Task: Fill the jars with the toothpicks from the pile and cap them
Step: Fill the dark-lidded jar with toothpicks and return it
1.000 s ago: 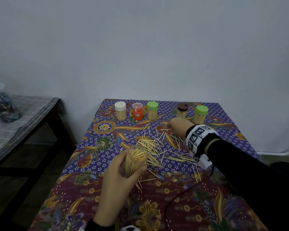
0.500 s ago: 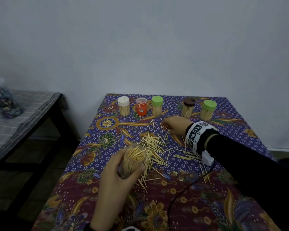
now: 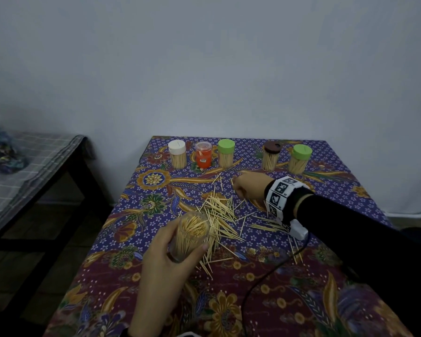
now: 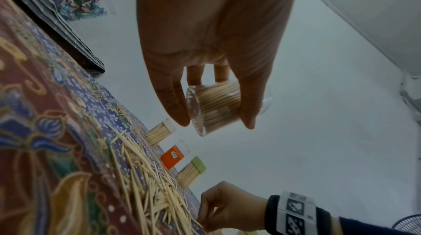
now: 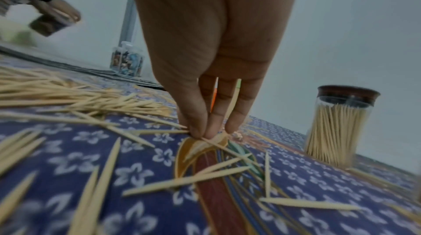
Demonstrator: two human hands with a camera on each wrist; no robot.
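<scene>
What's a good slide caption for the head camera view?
Left hand holds an uncapped, toothpick-filled jar while the right hand gathers loose toothpicks from the pile.

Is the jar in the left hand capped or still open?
Open. The clear jar gripped by the left hand has no cap, and toothpick tips show at its uncovered mouth, nearly full.
</scene>
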